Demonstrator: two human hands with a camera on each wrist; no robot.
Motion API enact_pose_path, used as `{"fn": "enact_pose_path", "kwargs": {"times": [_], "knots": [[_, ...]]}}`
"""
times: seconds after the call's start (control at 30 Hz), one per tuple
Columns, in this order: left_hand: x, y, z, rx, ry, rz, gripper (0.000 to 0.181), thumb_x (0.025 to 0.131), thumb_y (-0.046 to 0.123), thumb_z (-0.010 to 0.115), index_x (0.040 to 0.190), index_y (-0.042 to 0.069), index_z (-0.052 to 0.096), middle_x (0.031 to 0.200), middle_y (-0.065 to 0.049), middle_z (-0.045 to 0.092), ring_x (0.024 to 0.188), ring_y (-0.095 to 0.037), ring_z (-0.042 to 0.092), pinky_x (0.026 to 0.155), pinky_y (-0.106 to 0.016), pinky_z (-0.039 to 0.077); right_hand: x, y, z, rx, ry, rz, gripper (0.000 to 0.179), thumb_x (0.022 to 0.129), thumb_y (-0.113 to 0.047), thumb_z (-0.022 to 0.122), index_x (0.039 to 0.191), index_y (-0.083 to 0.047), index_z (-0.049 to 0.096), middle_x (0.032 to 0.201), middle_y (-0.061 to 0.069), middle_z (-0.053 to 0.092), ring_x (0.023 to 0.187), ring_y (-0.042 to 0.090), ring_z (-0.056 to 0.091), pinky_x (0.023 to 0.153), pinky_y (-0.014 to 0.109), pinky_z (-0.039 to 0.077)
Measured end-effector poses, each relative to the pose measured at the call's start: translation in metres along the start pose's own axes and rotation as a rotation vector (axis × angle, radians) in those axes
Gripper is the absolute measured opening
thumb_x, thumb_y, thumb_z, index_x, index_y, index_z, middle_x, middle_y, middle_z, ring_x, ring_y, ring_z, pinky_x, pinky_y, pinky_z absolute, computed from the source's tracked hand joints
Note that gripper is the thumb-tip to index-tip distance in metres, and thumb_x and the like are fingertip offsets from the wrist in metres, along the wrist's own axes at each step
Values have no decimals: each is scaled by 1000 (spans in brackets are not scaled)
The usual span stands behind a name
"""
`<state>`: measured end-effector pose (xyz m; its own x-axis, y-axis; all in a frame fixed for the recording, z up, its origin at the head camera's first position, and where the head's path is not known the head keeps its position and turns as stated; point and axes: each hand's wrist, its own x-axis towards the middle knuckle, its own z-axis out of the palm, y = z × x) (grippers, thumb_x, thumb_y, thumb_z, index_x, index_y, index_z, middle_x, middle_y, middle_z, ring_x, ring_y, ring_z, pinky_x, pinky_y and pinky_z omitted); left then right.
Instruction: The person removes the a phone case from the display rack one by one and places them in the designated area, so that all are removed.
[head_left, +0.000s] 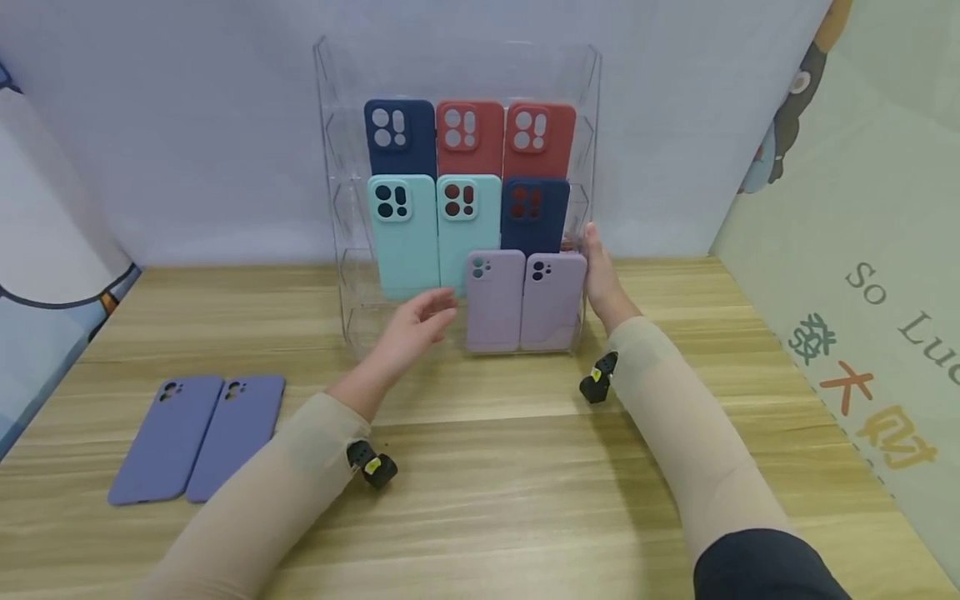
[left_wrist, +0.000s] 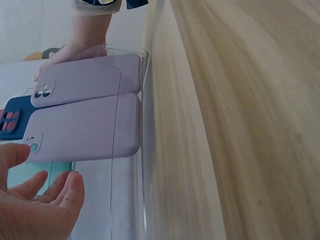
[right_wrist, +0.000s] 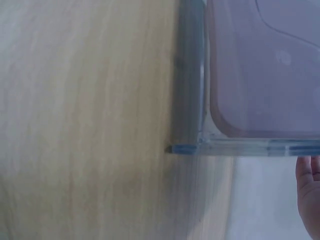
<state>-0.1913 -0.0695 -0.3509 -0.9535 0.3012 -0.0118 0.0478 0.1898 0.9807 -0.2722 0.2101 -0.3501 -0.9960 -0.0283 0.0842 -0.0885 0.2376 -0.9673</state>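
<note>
A clear acrylic display stand point(head_left: 459, 73) holds phone cases in stepped rows. Two lilac phone cases point(head_left: 495, 304) point(left_wrist: 82, 125) lean side by side in the lowest row, toward the right. My left hand point(head_left: 420, 323) point(left_wrist: 42, 207) is just left of them, fingers loosely bent with nothing between them; its fingertips are close to the nearer lilac case's edge. My right hand point(head_left: 604, 279) point(right_wrist: 311, 195) lies along the stand's right side, fingers extended upward and partly hidden by the stand and cases.
Above the lilac cases stand two mint cases point(head_left: 408, 246) and a navy case point(head_left: 534, 229); behind them are another navy case point(head_left: 401, 158) and two red cases point(head_left: 470, 158). Two violet-blue cases point(head_left: 168, 442) lie on the wooden table point(head_left: 495, 500) at left. A printed cloth point(head_left: 832, 250) hangs at right.
</note>
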Motion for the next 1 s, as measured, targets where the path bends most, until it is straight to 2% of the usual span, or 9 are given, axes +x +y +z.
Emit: {"fn": "enact_pose_path", "kwargs": {"times": [0.3,0.57,0.7,0.83,1.0], "knots": [[10,2,10,-10,18,-10,44,98,15,49,139,3,39,136,-17,46,123,-28,45,93,-44,45,2,2,0,4,-7,-23,80,96,-59,10,143,2,31,143,19,37,135,25,29,111,35,21],[15,3,14,-14,40,-21,43,97,15,50,137,2,41,135,-16,48,121,-27,46,94,-44,45,2,2,0,7,5,-4,78,96,-57,9,142,1,34,138,20,43,129,29,38,108,38,27],[20,2,18,11,60,-2,39,96,13,52,132,-2,47,129,-18,52,116,-28,50,89,-40,47,2,2,-1,22,11,8,78,96,-58,11,144,0,30,141,20,39,131,28,34,110,36,23],[25,-1,22,34,93,34,32,94,9,54,123,-7,53,119,-21,57,108,-28,54,83,-34,49,2,3,-1,52,6,4,78,96,-57,13,144,2,27,141,22,38,129,31,35,109,39,26],[29,-5,25,13,142,65,25,92,5,56,112,-10,57,109,-23,60,99,-25,57,81,-31,50,2,2,0,39,-2,5,79,96,-58,11,144,2,28,144,20,35,134,28,30,111,37,22]]}}
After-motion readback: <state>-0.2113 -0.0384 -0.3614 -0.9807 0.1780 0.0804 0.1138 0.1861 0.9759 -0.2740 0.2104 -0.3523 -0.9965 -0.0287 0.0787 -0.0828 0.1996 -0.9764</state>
